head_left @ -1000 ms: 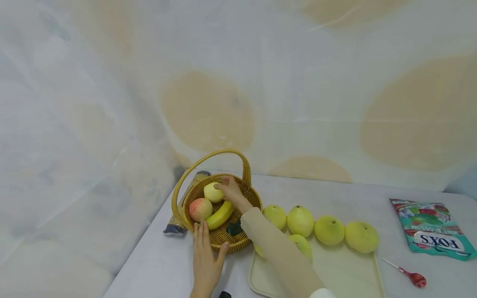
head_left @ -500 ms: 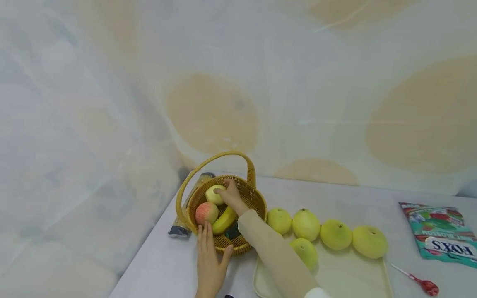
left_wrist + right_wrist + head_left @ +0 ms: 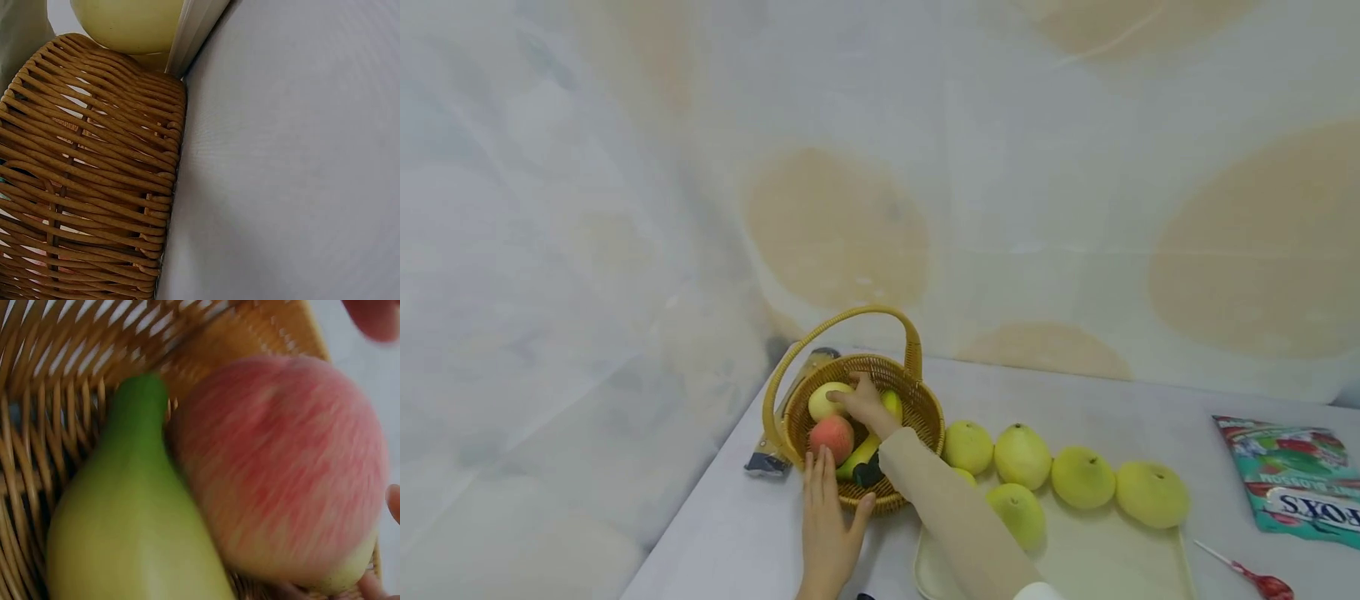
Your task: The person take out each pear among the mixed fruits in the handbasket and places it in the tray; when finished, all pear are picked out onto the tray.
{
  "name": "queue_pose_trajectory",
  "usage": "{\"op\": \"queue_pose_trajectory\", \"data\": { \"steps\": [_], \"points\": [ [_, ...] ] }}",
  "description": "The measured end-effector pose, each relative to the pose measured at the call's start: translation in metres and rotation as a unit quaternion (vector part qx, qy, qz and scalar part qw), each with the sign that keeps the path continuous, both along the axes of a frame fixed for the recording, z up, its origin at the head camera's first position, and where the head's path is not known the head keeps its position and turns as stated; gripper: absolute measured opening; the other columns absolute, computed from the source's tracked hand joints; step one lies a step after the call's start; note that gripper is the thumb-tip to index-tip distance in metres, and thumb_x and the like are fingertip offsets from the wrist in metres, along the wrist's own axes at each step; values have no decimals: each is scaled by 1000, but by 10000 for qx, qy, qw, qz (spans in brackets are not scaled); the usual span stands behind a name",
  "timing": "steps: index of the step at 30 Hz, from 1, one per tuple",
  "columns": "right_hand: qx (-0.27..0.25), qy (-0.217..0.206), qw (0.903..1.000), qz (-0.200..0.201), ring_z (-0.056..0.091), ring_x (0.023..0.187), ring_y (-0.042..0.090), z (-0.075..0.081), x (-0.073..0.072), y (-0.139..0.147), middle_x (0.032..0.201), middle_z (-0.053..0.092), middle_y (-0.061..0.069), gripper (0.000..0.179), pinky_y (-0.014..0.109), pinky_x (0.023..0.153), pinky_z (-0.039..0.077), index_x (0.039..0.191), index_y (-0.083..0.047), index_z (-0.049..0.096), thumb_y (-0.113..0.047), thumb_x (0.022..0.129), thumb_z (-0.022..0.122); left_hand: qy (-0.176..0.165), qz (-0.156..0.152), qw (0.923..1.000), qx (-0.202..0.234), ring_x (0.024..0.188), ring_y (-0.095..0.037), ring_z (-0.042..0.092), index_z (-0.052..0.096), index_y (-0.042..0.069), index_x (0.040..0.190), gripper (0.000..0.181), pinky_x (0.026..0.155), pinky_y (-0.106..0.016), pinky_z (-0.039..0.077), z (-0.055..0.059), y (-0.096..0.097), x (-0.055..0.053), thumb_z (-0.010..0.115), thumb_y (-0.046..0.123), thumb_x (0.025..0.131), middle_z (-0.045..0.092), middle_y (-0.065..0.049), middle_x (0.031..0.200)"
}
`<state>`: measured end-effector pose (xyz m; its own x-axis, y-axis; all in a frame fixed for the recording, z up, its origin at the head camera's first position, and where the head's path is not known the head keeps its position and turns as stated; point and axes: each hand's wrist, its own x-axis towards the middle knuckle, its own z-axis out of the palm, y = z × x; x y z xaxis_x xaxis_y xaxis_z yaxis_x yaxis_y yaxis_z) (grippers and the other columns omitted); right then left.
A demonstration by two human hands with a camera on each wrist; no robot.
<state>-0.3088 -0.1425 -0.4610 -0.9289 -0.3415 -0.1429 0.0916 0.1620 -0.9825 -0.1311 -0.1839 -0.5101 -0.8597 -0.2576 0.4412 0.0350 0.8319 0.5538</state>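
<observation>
A wicker basket with an arched handle stands at the table's left. It holds a peach, a banana and a round pale yellow-green fruit. My right hand reaches into the basket and holds the pale fruit at its right side, thumb over it. Its fingertips are partly hidden. My left hand lies at the basket's near left rim, fingers straight, tips by the peach. In the right wrist view the peach and the green-tipped banana lie close together. The left wrist view shows the basket's woven side.
Right of the basket, a cream tray stands with several yellow-green pomelo-like fruits on and behind it. Farther right lie a red lollipop and a teal FOX'S bag. A brown packet sits behind the basket's left side.
The pale fruit has shifted left inside the basket together with my right hand. The peach has turned and moved right, now showing a redder side. The banana has shifted right. My left hand stays by the rim.
</observation>
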Motion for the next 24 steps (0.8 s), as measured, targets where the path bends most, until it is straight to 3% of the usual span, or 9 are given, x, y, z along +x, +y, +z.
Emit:
{"op": "queue_pose_trajectory", "data": {
  "steps": [5, 12, 17, 24],
  "points": [
    [429, 576, 9964, 459, 50, 127, 37, -6, 6, -2, 137, 51, 22, 60, 49, 104, 43, 137, -1, 46, -21, 87, 72, -64, -99, 9999, -12, 147, -39, 19, 22, 3, 154, 87, 109, -61, 30, 2, 3, 1, 68, 37, 89, 24, -19, 159],
    [952, 628, 9877, 1073, 58, 112, 29, -8, 15, -2, 131, 57, 14, 63, 46, 93, 50, 135, -9, 51, -21, 80, 79, -58, -100, 9999, 17, 147, -38, 18, 22, 2, 154, 86, 109, -60, 30, 2, 4, 1, 68, 36, 89, 24, -18, 159],
    [662, 718, 9909, 921, 59, 111, 28, -2, 16, -1, 130, 57, 13, 61, 44, 91, 50, 133, -11, 53, -17, 79, 80, -16, -119, 9999, 33, 148, -38, 18, 22, 2, 153, 87, 110, -60, 29, 2, 4, 1, 68, 36, 88, 25, -17, 159],
    [-330, 353, 9987, 162, 55, 117, 34, 11, 11, 7, 140, 48, 15, 61, 44, 91, 51, 135, -8, 50, -7, 80, 76, 42, -122, 9999, 49, 148, -39, 16, 21, 3, 154, 88, 110, -63, 28, 2, 0, 1, 68, 36, 88, 26, -20, 158]
  ]
}}
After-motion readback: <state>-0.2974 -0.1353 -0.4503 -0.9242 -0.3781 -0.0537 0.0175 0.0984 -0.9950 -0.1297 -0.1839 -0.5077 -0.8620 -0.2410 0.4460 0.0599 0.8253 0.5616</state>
